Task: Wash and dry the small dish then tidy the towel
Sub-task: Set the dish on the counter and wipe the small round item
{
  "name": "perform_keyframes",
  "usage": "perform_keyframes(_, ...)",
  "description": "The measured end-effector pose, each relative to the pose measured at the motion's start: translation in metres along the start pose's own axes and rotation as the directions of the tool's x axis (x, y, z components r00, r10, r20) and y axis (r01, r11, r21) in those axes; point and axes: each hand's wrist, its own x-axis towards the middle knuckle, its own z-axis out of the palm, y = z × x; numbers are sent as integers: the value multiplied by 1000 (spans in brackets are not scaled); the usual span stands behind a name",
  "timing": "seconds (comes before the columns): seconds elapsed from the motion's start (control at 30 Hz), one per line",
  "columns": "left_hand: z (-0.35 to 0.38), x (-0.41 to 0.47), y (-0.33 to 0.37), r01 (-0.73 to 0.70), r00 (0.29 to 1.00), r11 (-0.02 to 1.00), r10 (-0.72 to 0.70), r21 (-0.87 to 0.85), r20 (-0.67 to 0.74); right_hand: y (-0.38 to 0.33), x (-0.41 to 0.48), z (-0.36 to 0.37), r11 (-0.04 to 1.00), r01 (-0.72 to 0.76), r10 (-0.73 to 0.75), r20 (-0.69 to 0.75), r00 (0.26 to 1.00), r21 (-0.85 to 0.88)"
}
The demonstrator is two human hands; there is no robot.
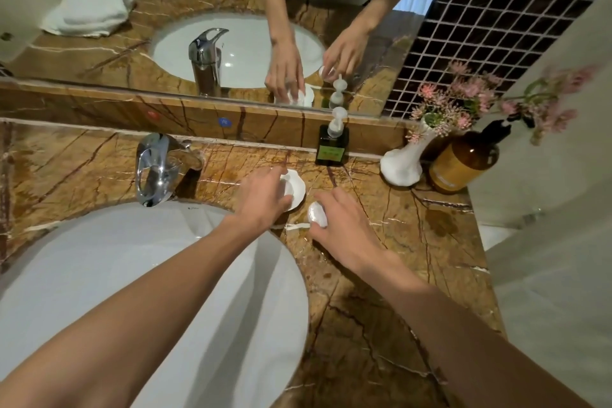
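Note:
The small white dish [296, 187] with a scalloped rim rests on the brown marble counter [381, 275], just right of the tap. My left hand [261, 195] reaches over the basin and its fingers close on the dish, hiding the dish's left half. Beside it, my right hand [344, 225] pinches a small white oval object [317, 214], which looks like a piece of soap, just above the counter. A folded white towel [89, 11] shows only as a reflection in the mirror, lying on the counter's left side.
A white basin [99, 275] fills the lower left, with a chrome tap [155, 169] behind it. Against the back ledge stand a dark green pump bottle [332, 146], a white vase of pink flowers [402, 166] and an amber pump bottle [463, 162]. Wet patches lie on the counter at right.

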Motion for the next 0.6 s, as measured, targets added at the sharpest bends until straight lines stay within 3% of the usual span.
perform_keyframes(0.33, 2, -5, -4, -34, 999, 999, 34, 7, -32, 0, 19, 10, 999, 42, -42, -27, 999, -7)
perform_keyframes(0.6, -9, -23, -32, 0, 996, 996, -9, -95, -88, -16, 62, 24, 991, 113, -118, -80, 990, -66)
